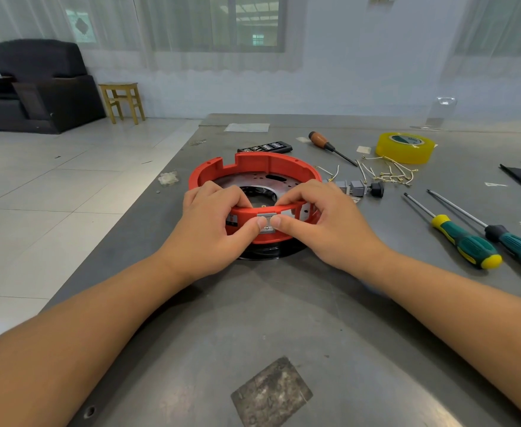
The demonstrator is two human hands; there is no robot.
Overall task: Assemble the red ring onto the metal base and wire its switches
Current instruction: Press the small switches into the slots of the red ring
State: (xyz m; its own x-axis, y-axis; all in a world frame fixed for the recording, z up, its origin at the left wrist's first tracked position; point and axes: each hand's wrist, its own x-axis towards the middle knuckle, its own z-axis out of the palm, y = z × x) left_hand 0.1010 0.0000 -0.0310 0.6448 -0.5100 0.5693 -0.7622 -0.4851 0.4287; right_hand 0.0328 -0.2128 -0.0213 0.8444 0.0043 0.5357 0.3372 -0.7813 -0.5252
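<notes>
Red ring (254, 167) sits on metal base (253, 180). Grey switch (266, 222) in ring's near wall, long axis along the wall. Left hand (214, 224) and right hand (320, 223) clamp the ring, 2 thumbs pressing the switch inward; neither nearer.
</notes>
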